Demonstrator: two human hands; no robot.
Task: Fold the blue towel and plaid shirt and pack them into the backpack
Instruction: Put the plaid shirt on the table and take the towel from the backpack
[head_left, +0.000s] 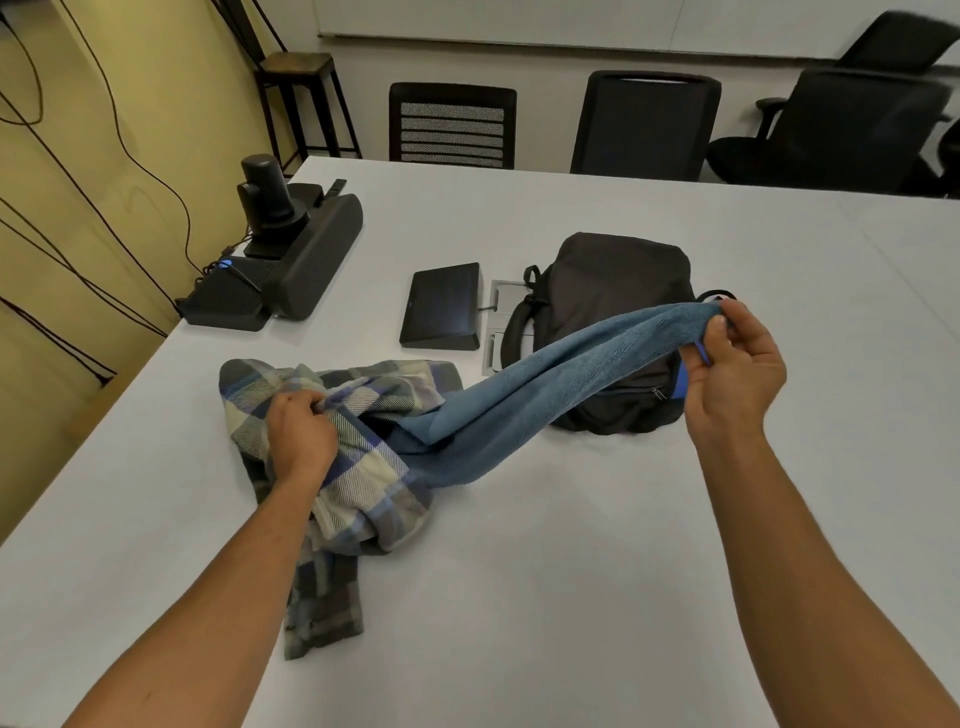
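While the right hand (737, 364) pinches 1 end of the soft, limp blue towel (524, 395) above the backpack (618, 291), the left hand (301, 431) grips the crumpled plaid shirt (358, 467) on the table (519, 597); both look light, best taken by corners.

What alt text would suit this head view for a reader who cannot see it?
A person's right hand lifts one end of a blue towel above a black backpack, while the left hand grips a crumpled plaid shirt on a white table. The towel's other end lies tangled with the shirt.
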